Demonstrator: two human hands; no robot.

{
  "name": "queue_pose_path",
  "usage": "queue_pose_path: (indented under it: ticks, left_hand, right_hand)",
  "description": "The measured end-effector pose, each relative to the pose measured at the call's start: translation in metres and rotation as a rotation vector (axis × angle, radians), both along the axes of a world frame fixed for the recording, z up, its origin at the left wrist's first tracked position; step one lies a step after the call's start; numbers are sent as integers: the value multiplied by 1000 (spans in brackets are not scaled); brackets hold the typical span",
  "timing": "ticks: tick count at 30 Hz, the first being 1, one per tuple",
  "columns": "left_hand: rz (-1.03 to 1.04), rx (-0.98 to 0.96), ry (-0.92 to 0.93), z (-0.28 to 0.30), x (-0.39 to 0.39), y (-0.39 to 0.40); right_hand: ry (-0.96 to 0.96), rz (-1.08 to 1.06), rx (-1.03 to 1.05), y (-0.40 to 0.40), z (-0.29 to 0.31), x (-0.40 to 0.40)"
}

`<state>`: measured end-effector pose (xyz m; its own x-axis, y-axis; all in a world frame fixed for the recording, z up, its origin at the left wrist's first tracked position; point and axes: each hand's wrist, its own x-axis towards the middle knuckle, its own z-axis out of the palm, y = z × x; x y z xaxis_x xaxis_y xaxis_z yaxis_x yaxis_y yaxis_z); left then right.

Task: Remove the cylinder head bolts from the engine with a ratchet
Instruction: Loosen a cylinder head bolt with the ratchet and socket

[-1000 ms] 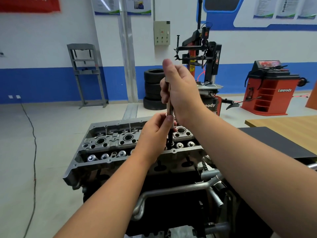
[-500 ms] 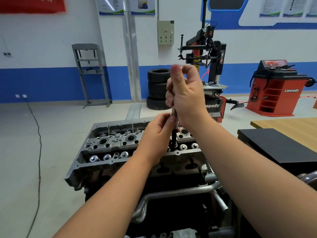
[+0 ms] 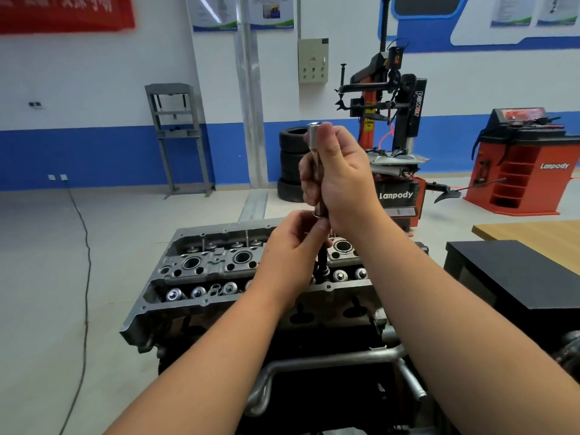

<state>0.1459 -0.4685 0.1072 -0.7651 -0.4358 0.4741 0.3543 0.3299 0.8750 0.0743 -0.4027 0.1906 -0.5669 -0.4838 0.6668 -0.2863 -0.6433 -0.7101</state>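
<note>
A: Item one, right hand (image 3: 340,180)?
B: Fist wrapped round an upright silver extension bar (image 3: 314,142), its top poking out at the hand's 12 o'clock.
A: Left hand (image 3: 293,246)?
B: At the right hand's 6 o'clock, fingertips pinching the dark bolt (image 3: 322,260) under the bar (its lower end enters the head).
A: Cylinder head (image 3: 219,271)?
B: Atop the engine, below both hands; tyre stack (image 3: 290,164) at its 12 o'clock, well apart.

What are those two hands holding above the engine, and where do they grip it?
Both hold one upright metal tool. The right hand grips its upper shaft; the left hand pinches it lower down, just above the cylinder head.
</note>
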Motion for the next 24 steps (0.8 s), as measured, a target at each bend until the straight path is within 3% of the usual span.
queue_pose_path:
  ticks: [7,13,17,24]
  left_hand:
    - [-9,-6,-59,-3,-2,-4]
    - [41,-133,-43,-2,0,-1]
    - [56,-80,-26,-4,0,-3]
    - [-53,-21,-28,-2,2,-1]
  right_hand:
    - [-87,192,87,-1,1,-9]
    - [-19,-8,-22,8,-5,5]
    - [128,-369,38,15,2,18]
    - [109,-345,180,16,26,36]
